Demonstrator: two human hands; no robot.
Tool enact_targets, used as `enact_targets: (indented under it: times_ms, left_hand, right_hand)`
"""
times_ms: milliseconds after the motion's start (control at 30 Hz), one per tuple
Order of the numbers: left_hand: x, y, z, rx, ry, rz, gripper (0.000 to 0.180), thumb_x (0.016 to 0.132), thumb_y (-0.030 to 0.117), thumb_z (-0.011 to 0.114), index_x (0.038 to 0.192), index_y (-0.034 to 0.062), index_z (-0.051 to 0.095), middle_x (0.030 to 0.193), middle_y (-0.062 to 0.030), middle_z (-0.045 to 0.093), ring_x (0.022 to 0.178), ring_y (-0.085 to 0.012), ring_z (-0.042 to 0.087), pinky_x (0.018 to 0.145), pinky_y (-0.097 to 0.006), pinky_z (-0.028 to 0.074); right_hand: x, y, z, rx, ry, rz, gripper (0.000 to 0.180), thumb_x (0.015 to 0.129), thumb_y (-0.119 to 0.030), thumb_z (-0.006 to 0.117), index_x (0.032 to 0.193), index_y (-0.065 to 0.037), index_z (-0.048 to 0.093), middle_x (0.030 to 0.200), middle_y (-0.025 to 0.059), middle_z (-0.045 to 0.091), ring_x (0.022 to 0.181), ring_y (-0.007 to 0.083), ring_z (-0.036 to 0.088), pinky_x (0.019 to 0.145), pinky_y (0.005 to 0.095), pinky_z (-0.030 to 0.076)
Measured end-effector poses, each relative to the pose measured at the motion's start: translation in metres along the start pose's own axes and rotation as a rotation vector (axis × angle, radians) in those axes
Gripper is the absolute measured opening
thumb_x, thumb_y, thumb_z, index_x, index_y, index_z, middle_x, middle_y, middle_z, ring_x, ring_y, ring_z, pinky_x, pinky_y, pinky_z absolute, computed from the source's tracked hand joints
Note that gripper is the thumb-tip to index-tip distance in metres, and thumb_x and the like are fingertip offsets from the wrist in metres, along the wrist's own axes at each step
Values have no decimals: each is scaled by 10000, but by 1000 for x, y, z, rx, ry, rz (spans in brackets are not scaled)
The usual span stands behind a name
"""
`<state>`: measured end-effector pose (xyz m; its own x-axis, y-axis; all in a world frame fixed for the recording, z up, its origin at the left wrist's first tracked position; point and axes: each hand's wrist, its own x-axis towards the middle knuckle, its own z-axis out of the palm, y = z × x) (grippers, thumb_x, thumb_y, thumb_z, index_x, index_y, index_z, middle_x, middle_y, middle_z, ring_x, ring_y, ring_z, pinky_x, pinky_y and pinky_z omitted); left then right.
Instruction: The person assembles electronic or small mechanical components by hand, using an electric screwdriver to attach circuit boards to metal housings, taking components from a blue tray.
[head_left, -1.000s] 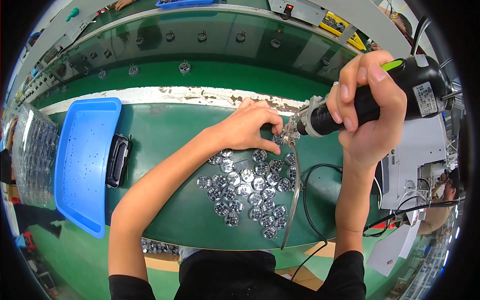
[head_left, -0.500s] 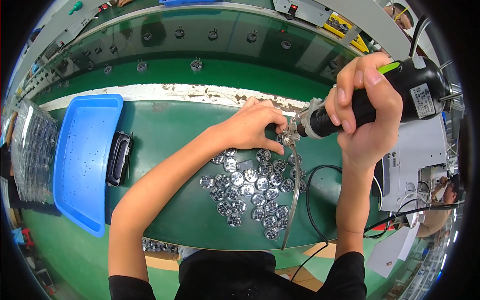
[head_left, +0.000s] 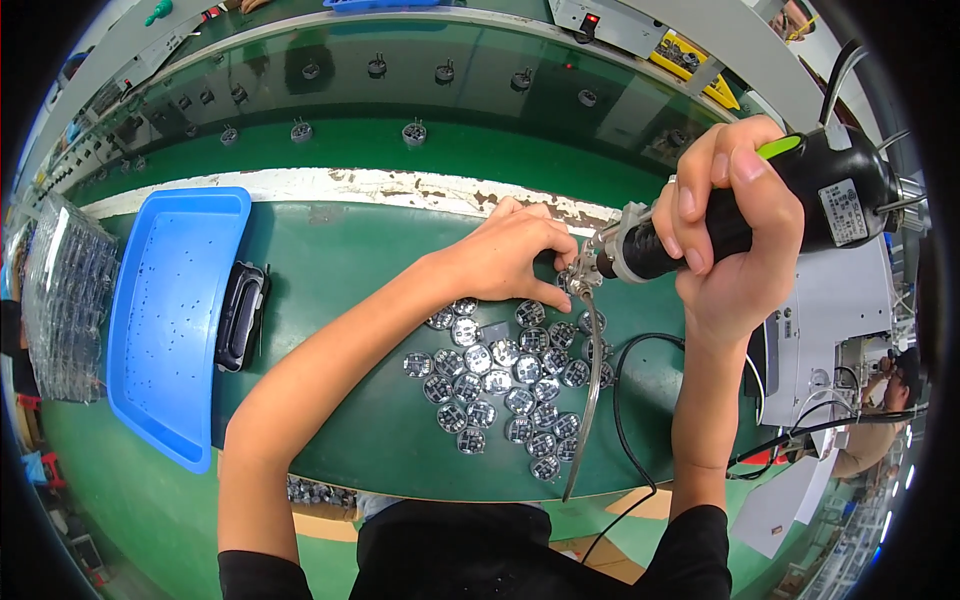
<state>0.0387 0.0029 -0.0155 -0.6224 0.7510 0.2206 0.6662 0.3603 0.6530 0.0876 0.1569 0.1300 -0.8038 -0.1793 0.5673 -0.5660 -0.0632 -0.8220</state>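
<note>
Head view: a weighty-looking grip and a light pinch

Broadest of all is the flat green tabletop [head_left: 335,240], with a shallow blue plastic tray [head_left: 165,350] towards its left end.

Next comes the thick black cylindrical power driver [head_left: 865,165], tilted above the right side, its metal end pointing left. It looks heavy and stiff; the smooth barrel would be best held round the middle, clear of the cables at its back.

The right hand [head_left: 740,235] has its fingers wrapped firmly round that barrel. The left hand [head_left: 515,250] is curled at the far side, thumb and forefinger parted around a part; whether they press on it, I cannot tell.

A slim clear flexible tube [head_left: 587,420] hangs from the silvery metal nozzle [head_left: 583,272] towards the near edge; it looks bendy and easily snagged.

Smallest are the round silvery discs [head_left: 497,381] clustered mid-scene, and the partly hidden disc [head_left: 561,282] beside the nozzle. They look light and rigid, perhaps slippery; pinching the rims would spare the detailed faces, which may be delicate.
</note>
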Motion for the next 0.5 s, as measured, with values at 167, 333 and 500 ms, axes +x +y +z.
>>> enact_targets:
  times_ms: [167, 333, 500]
  left_hand:
    - [2, -1, 1, 4, -6, 5, 414, 682, 310, 867, 1008, 119, 697, 1061, -10, 664, 1084, -224, 525, 928, -383, 322]
    - [10, 3, -1, 11, -25, -1, 411, 689, 318, 860, 1009, 112, 704, 1051, -18, 665, 1077, -227, 529, 933, -390, 326]
    - [-2, -7, -7, 59, 61, 69, 413, 662, 398, 859, 906, 112, 686, 959, -55, 644, 1009, -265, 572, 885, -400, 366]
  right_hand:
    - [2, 3, -1, -14, 12, -3, 216, 967, -217, 431, 868, -26, 433, 681, 89, 494, 379, 55, 262, 409, 218, 328]
    - [7, 5, -5, -4, 30, 1, 210, 969, -208, 448, 859, -31, 423, 673, 74, 487, 389, 55, 255, 419, 219, 323]
    - [8, 9, 11, 73, 66, 29, 234, 980, -221, 473, 843, -38, 422, 664, 53, 449, 403, 58, 282, 415, 225, 315]
